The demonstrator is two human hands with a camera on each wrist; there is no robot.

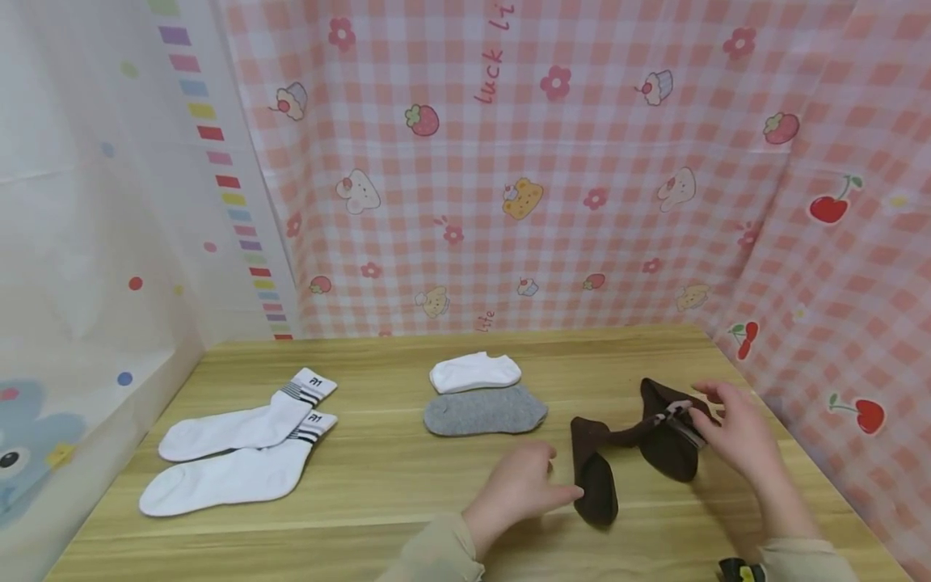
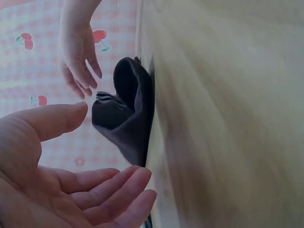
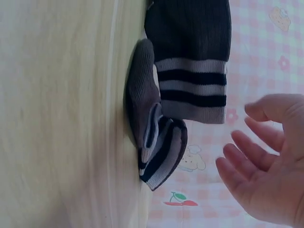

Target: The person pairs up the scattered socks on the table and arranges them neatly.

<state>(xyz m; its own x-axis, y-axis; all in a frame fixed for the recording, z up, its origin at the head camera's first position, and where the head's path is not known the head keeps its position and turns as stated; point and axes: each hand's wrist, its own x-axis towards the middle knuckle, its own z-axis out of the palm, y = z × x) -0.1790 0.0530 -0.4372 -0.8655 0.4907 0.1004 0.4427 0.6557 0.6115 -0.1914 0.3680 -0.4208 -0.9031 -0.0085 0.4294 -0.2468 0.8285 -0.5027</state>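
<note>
A crumpled pair of dark brown socks (image 1: 665, 457) lies at the right of a wood-grain table (image 1: 349, 550), between two bare hands. The left hand (image 1: 518, 487) is relaxed, holding nothing; whether it touches the fabric is hard to tell. The right hand (image 1: 740, 432), loosely bent, grasps nothing beside the striped cuffs (image 3: 192, 89). The knit looks light, soft and floppy, unlikely to slip or break (fine ribbing shows close up), so the cuffs seem best to pinch. A smooth grey sock (image 1: 483, 411) lies flat nearby.
</note>
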